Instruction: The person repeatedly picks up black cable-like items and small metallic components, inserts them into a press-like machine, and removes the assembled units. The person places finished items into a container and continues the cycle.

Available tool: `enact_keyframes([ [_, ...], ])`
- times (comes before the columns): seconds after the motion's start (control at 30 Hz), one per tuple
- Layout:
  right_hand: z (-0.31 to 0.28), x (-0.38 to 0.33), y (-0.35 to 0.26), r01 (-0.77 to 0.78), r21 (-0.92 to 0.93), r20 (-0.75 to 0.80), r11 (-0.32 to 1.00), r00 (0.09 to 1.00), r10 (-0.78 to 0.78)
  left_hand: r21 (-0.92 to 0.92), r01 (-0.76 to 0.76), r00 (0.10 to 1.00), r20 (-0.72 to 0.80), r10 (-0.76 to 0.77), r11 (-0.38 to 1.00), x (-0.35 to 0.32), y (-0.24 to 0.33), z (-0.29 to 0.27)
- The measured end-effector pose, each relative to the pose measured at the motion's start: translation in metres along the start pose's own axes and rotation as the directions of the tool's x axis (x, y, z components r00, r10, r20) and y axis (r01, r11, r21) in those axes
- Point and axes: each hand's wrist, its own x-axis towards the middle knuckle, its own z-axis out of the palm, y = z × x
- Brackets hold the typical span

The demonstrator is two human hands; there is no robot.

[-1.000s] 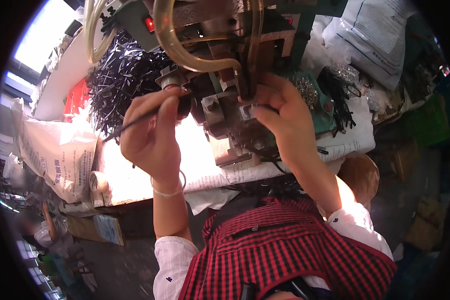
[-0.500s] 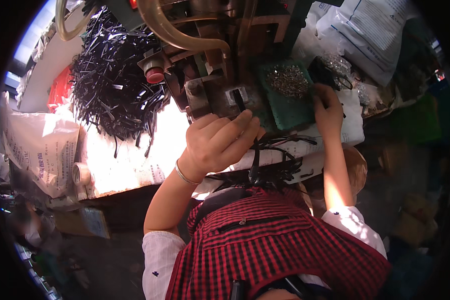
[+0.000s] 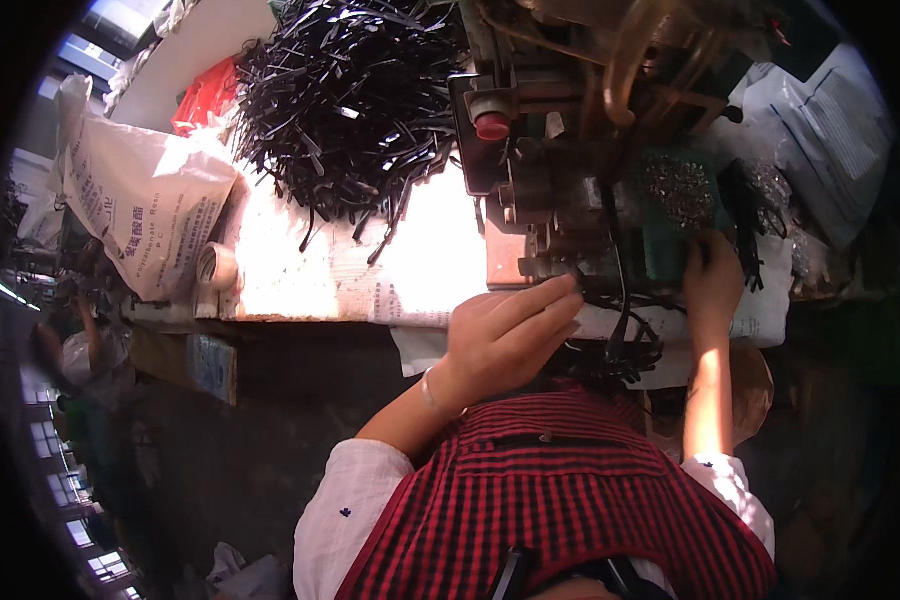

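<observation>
Your left hand [image 3: 510, 335] lay loosely open beside the machine [image 3: 570, 170], holding nothing, while your right hand [image 3: 712, 282] reached into the green tray [image 3: 675, 215], its grip hidden

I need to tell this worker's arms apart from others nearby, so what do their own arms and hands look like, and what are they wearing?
Both hands are bare, no gloves. The left hand has a thin pale bangle at the wrist. The forearms are uncovered; white sleeves with small dark dots are pushed up toward the elbows, the left sleeve and the right sleeve. A red-and-black checked apron covers the chest. The right hand shows no jewellery.
</observation>
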Motion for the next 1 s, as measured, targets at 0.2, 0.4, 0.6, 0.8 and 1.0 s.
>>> enact_keyframes([
  [0.2,-0.011,0.000,0.001,-0.039,0.318,-0.086,0.947,0.994,0.070,0.311,0.265,0.899,-0.422,-0.117,0.913,0.029,-0.039,-0.113],
  [0.4,-0.005,0.028,-0.045,-0.032,0.535,0.003,0.844,0.999,0.036,0.597,0.174,0.984,-0.080,-0.157,0.783,0.039,-0.176,-0.079],
  [0.6,-0.009,0.021,-0.023,-0.216,0.559,0.130,0.801,0.976,0.173,0.830,0.244,0.916,-0.028,-0.399,0.502,-0.017,-0.251,0.006],
  [0.8,-0.025,-0.039,0.074,-0.217,0.544,-0.061,0.811,0.953,0.296,0.652,0.135,0.971,0.064,-0.231,0.746,-0.043,-0.212,-0.029],
  [1.0,-0.044,-0.028,0.008,-0.162,0.611,0.013,0.775,0.981,0.195,0.649,0.120,0.980,0.042,-0.192,0.751,-0.031,-0.194,-0.039],
])
